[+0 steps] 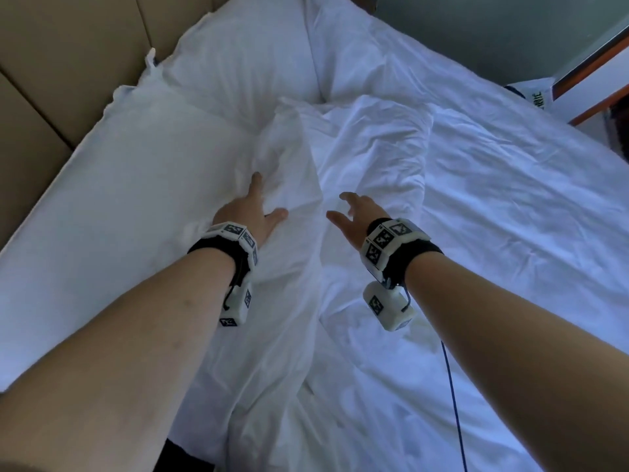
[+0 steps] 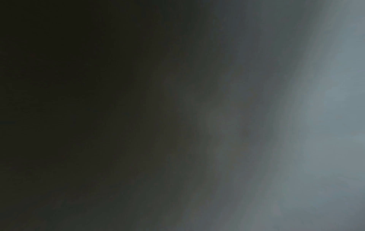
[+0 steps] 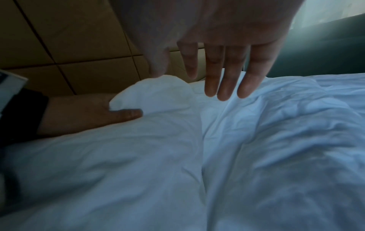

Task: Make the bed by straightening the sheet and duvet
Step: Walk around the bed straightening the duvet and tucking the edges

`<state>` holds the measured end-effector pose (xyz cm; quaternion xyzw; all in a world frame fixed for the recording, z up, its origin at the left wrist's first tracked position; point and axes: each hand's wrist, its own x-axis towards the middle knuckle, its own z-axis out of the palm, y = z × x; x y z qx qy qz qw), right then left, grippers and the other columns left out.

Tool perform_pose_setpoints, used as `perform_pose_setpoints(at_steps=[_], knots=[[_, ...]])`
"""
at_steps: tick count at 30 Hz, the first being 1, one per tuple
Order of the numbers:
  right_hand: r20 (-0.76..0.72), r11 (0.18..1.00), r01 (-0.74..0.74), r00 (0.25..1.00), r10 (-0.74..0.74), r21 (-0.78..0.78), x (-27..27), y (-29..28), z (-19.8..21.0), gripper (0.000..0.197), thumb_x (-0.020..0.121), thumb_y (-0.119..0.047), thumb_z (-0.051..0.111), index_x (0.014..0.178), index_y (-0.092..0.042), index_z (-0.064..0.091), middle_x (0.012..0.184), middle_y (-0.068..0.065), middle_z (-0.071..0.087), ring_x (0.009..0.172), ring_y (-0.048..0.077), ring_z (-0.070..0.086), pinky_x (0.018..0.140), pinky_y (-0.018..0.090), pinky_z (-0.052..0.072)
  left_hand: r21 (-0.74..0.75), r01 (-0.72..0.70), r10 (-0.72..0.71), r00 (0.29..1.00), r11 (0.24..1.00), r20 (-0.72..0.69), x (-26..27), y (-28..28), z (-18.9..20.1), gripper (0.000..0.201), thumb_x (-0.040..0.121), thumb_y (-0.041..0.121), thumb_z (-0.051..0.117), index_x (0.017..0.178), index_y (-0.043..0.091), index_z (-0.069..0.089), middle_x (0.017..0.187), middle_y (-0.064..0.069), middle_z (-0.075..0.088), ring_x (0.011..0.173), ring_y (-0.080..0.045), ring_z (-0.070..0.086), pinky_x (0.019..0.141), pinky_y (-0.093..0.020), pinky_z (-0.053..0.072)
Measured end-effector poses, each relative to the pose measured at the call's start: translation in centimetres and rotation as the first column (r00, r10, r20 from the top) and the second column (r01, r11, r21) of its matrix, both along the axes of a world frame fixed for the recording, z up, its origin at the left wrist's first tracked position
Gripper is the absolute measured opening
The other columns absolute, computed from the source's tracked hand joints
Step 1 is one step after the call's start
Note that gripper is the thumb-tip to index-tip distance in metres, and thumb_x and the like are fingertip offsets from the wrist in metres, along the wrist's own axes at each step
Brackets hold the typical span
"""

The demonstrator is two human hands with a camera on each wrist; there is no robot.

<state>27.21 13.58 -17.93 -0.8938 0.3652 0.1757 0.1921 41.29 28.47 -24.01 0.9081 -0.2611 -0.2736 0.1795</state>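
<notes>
Two hands' fingers (image 3: pixel 224 87) over duvet (image 1: pixel 374 158)

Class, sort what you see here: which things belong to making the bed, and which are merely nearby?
Belongs to the job:
duvet
sheet
left hand
right hand

Merely nearby:
pillows
padded headboard
blue cable

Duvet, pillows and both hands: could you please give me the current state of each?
duvet: rumpled, top edge bunched.
pillows: lying at the headboard, creased.
left hand: resting on the duvet's bunched edge, thumb out.
right hand: fingers straight, above the duvet, holding nothing.
</notes>
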Motion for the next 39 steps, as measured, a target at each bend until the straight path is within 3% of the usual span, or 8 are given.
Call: perform_pose_setpoints(at_steps=[4,11,16,20,23,27,31,39], knots=[[0.004,0.998,-0.061,0.998,0.061,-0.008,0.8,1.6,1.4,0.061,0.094,-0.051,0.042,0.145,-0.021,0.028,0.139,0.012,0.043,0.124,0.03,0.047,0.103,0.044,0.04,-0.052,-0.063,0.067,0.995,0.997,0.071,-0.1,2.8,2.6,0.075,0.09,0.064,0.039,0.151,0.029,0.012,0.126,-0.018,0.058,0.11,-0.036,0.057,0.09,-0.039,0.045],[0.132,0.94,-0.34,0.932,0.339,-0.011,4.9,10.6,6.1,0.064,0.094,-0.051,0.041,0.148,-0.024,0.018,0.142,0.013,0.039,0.124,0.03,0.048,0.1,0.046,0.043,-0.073,-0.279,0.288,0.909,0.957,0.302,-0.2,16.9,9.4,0.069,0.092,0.062,0.033,0.151,0.035,0.008,0.106,-0.023,0.065,0.089,-0.036,0.062,0.071,-0.038,0.046],[0.216,0.814,-0.58,0.797,0.564,0.015,5.5,20.9,8.4,0.066,0.094,-0.051,0.04,0.149,-0.025,0.015,0.144,0.013,0.036,0.126,0.032,0.046,0.1,0.047,0.043,-0.149,-0.504,0.525,0.813,0.851,0.252,-4.7,32.5,11.4,0.089,0.08,0.08,0.027,0.151,0.027,0.012,0.143,-0.018,0.044,0.125,-0.038,0.047,0.103,-0.045,0.037],[0.237,0.691,-0.723,0.672,0.702,0.003,2.7,27.1,8.7,0.064,0.096,-0.049,0.039,0.149,-0.023,0.016,0.144,0.013,0.034,0.128,0.033,0.041,0.101,0.045,0.04,0.117,-0.719,0.622,0.66,0.685,0.421,-10.9,42.3,12.3,0.069,0.092,0.059,0.036,0.149,0.028,0.013,0.131,-0.022,0.052,0.113,-0.044,0.052,0.092,-0.049,0.043],[0.184,0.65,-0.76,0.638,0.747,-0.004,0.4,28.4,7.8,0.063,0.096,-0.05,0.039,0.149,-0.022,0.018,0.146,0.012,0.031,0.131,0.035,0.035,0.102,0.049,0.039,0.201,-0.69,0.591,0.708,0.695,0.386,-14.2,43.6,11.6,0.076,0.091,0.056,0.045,0.15,0.028,0.006,0.142,-0.015,0.043,0.124,-0.04,0.044,0.096,-0.051,0.042],[0.102,0.664,-0.747,0.659,0.745,-0.026,-1.0,26.8,7.3,0.063,0.095,-0.052,0.039,0.148,-0.023,0.021,0.147,0.011,0.03,0.131,0.034,0.035,0.102,0.051,0.038,0.132,-0.616,0.561,0.772,0.777,0.299,-16.0,42.2,11.1,0.073,0.094,0.051,0.043,0.151,0.016,0.014,0.151,-0.014,0.032,0.136,-0.033,0.033,0.11,-0.044,0.031],[0.045,0.686,-0.726,0.685,0.727,-0.046,-1.2,24.9,6.9,0.062,0.095,-0.051,0.039,0.147,-0.022,0.024,0.148,0.011,0.029,0.132,0.034,0.036,0.103,0.05,0.038,0.103,-0.618,0.57,0.767,0.779,0.294,-17.1,41.0,10.9,0.063,0.095,0.046,0.045,0.145,0.012,0.029,0.144,-0.013,0.041,0.13,-0.032,0.041,0.104,-0.041,0.035],[0.037,0.613,-0.786,0.617,0.786,0.085,-1.7,31.4,1.3,0.064,0.095,-0.05,0.041,0.148,-0.022,0.021,0.149,0.009,0.026,0.132,0.033,0.037,0.104,0.048,0.038,0.333,-0.676,0.663,0.729,0.657,0.173,-18.7,45.8,4.1,0.077,0.088,0.063,0.044,0.15,0.024,0.019,0.14,-0.021,0.037,0.122,-0.04,0.044,0.1,-0.046,0.039]])
